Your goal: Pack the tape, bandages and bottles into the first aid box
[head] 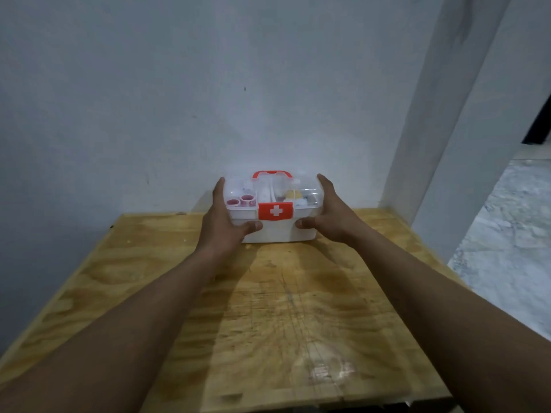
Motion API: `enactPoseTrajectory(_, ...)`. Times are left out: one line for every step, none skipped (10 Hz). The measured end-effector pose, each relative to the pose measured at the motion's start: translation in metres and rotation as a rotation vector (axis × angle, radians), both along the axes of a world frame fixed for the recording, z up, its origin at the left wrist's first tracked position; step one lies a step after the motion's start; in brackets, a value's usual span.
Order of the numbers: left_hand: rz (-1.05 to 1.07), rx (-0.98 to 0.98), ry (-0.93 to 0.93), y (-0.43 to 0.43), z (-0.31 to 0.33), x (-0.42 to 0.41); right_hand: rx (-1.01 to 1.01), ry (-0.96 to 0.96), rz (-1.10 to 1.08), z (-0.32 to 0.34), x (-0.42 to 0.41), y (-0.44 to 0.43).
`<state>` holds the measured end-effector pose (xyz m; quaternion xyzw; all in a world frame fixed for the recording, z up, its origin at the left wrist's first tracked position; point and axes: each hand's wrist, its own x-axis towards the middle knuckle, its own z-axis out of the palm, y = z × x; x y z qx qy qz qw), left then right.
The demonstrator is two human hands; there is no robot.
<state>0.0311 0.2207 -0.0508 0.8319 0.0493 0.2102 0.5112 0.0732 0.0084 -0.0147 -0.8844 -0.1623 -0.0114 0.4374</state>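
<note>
The first aid box (272,231) is gripped from both sides, set at the far end of the plywood table (268,308), close to the white wall (179,84). The left hand (222,225) is spread wide against the box's left end, fingers extended up along the side to the clear lid (301,186), thumb (253,225) pressed on the white front face. The right hand (331,217) mirrors it on the right end, fingers stretched up past the lid edge, thumb (304,223) on the front face. Neither hand is clenched; both are held flat and clasping the box between them. Between the two thumbs a red latch with a white cross (275,210) is seen, shut over the lid seam. Behind the fingertips a red carry handle (272,173) rises from the lid. Through the lid, just right of the left fingers, two pink rings (240,200) that look like tape rolls are made out; near the right fingers a yellowish item (293,194) and white shapes are seen, too blurred to name. The box's ends are hidden by the palms. Right of the right forearm a white pillar (441,114) and grey floor (512,234) are visible.
</note>
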Motion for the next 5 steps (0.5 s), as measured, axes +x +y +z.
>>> enactPoseTrajectory(-0.001,0.007,-0.006,0.000,0.000,-0.001,0.011,0.005,-0.005,0.001,-0.002,0.000)
enactPoseTrajectory(-0.011,0.019,0.007,0.000,0.003,-0.001,0.006,0.016,-0.019,0.000,-0.001,0.001)
enactPoseTrajectory(-0.023,0.053,0.039,-0.002,0.007,-0.005,-0.016,0.041,-0.050,0.003,0.001,0.002)
enactPoseTrajectory(-0.010,0.085,0.104,0.000,0.012,-0.003,-0.128,0.174,-0.103,0.006,0.001,0.006)
enactPoseTrajectory(0.032,0.167,0.090,-0.006,0.026,-0.025,-0.223,0.005,-0.129,0.038,-0.021,-0.004)
